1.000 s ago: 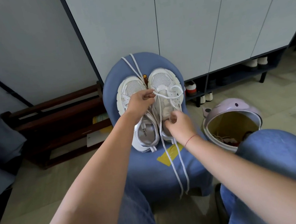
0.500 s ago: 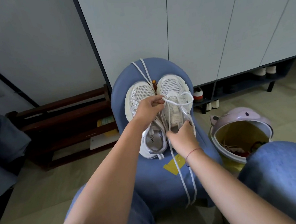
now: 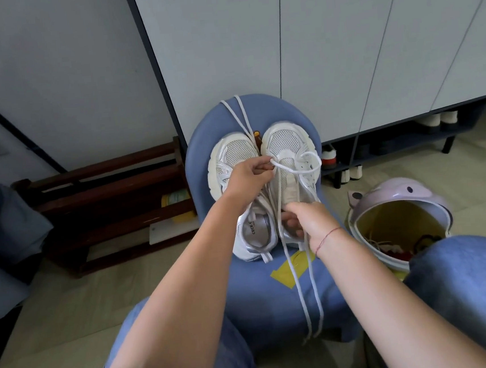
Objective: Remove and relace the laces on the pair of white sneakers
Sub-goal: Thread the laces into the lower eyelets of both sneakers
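Observation:
Two white sneakers stand side by side, toes away from me, on a blue stool [image 3: 280, 302]. The left sneaker [image 3: 234, 155] has no lace in it; a loose white lace [image 3: 236, 116] trails from between the toes over the stool's far edge. My left hand [image 3: 247, 179] pinches a loop of the right sneaker's lace [image 3: 299, 169] near the lowest eyelets. My right hand [image 3: 309, 222] grips the right sneaker [image 3: 287, 144] at its collar. Both lace ends hang down over the stool's front [image 3: 310, 311].
A lilac bin [image 3: 397, 198] with odds and ends inside stands at the right, by my right knee [image 3: 468, 289]. A dark wooden rack [image 3: 104, 209] lies at the left. Grey cupboard doors [image 3: 326, 42] rise behind, with shoes on the low shelf beneath.
The view has shifted slightly, so the stool sits more to the right. Both hands keep their hold on the right sneaker and its lace; my right hand has slid a little toward the heel.

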`<state>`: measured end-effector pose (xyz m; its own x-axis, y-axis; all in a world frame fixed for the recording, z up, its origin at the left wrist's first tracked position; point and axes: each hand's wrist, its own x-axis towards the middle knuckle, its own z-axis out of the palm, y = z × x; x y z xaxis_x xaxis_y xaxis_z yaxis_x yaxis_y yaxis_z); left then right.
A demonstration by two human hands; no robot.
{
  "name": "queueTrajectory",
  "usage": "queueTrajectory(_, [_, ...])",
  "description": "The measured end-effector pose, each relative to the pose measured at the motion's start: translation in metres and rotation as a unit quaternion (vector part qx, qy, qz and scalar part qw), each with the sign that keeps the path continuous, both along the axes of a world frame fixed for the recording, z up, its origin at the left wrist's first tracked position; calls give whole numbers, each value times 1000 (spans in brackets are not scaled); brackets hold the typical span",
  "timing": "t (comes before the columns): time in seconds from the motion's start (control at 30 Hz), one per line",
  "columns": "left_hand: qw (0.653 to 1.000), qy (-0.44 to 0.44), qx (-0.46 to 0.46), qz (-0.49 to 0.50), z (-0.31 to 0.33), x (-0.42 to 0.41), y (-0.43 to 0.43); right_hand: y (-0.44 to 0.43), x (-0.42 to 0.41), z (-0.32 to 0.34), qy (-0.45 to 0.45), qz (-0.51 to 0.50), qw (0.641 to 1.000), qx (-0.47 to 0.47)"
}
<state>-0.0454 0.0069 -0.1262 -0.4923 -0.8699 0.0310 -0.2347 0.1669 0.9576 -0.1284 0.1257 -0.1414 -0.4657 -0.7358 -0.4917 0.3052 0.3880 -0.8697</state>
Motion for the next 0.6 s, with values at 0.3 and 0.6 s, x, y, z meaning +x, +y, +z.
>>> queueTrajectory(0.3, [1000, -5, 2, 6, 1, -1, 1, -3, 5, 4, -100, -1, 995, -13])
queueTrajectory(0.6, [1000, -8, -5, 7, 0, -1, 0, 13, -2, 17, -305, -46, 948, -76])
